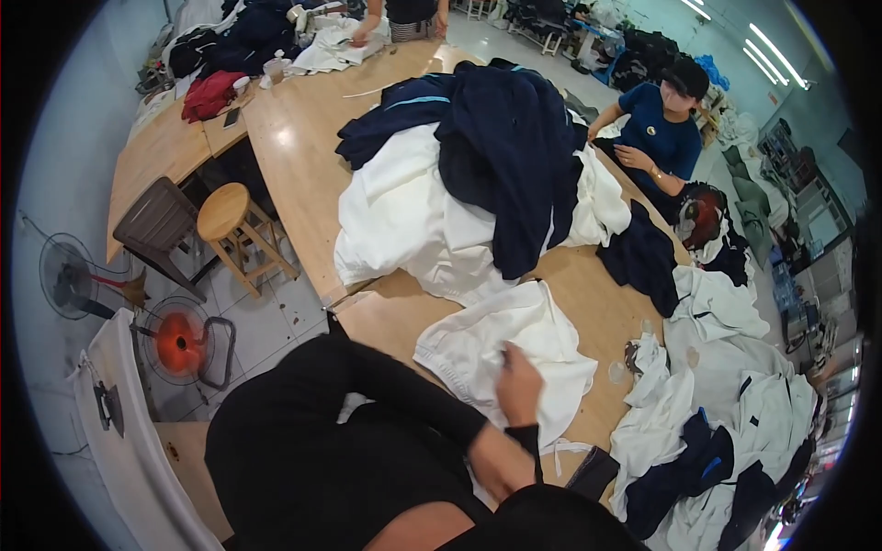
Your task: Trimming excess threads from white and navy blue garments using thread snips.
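My left hand [503, 462] reaches across to my right forearm and closes at the black sleeve [526, 443] there; its fingertips are partly hidden and blurred. Just beyond, my right hand [521, 386] is raised with curled fingers and nothing visible in it. Under and behind it a white garment [478, 344] with a gathered elastic edge lies spread on the wooden table [377, 321]. A white drawstring [571, 447] trails by the garment's near end.
A large pile of white garments [395, 202] and navy garments [505, 147] covers the table's middle. More clothes [717, 367] are heaped at the right. A co-worker [661, 129] stands at the far right; another person [411, 18] is at the far end. A stool [230, 216], chair [161, 225] and fan [184, 340] stand left.
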Tool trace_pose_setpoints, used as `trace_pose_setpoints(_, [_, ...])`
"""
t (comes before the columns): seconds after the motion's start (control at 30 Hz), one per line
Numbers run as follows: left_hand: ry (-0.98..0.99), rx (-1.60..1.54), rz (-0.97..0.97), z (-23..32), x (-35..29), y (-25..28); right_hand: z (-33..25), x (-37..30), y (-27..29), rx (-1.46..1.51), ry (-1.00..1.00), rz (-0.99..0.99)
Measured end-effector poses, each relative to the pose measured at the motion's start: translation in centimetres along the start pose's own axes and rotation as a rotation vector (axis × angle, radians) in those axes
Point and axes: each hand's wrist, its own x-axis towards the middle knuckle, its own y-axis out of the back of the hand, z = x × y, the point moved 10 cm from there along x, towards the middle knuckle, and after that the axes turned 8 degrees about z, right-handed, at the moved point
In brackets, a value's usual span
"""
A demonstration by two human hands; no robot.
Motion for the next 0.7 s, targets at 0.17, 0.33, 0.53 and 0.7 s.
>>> trace_pose_setpoints(0.17, [0.183, 0.675, 1.409, 14.4, -11.8, 18.2, 11.5, -8.6, 16.4, -0.171, -0.576, 0.586])
trace_pose_setpoints(0.33, [-1.373, 1.316, 1.818, 26.3, -24.8, 15.8, 12.4, -17.1, 21.2, -0.232, -0.757, 0.881])
trace_pose_setpoints(0.53, [0.681, 0.729, 1.681, 1.7, -28.3, 25.8, 15.8, -23.7, 17.9, -0.087, -1.074, 0.737])
trace_pose_setpoints(0.7, [0.629, 0.480, 1.686, -3.1, -28.2, 21.1, 14.3, -24.5, 16.4, -0.044, -1.061, 0.787])
